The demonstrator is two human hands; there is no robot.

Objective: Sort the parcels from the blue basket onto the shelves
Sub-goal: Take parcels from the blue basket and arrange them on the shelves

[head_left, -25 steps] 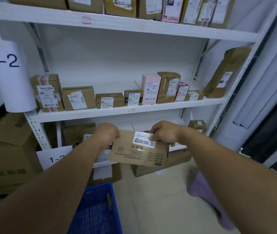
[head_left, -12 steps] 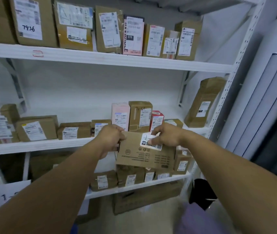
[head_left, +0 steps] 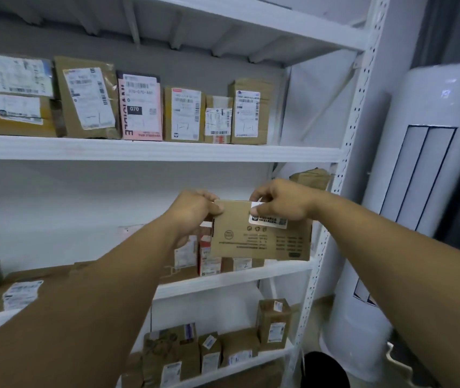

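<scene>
I hold a flat brown cardboard parcel (head_left: pixel 259 239) with a small white label in front of the white shelf unit. My left hand (head_left: pixel 195 211) grips its upper left corner. My right hand (head_left: pixel 282 203) pinches its top edge at the label, thumb on the front. The parcel hangs upright before the right end of the middle shelf (head_left: pixel 234 278), covering some boxes standing there. The blue basket is out of view.
The upper shelf (head_left: pixel 150 151) carries a row of labelled brown parcels and a pink one (head_left: pixel 140 107), with a gap at its right end. Lower shelves hold several small boxes (head_left: pixel 273 320). A white perforated upright (head_left: pixel 343 175) and a white cylindrical appliance (head_left: pixel 424 191) stand to the right.
Both hands have lifted the parcel from near the lowest shelf up to the middle shelf's level. The view has tilted upward, and the blue basket has left the frame.
</scene>
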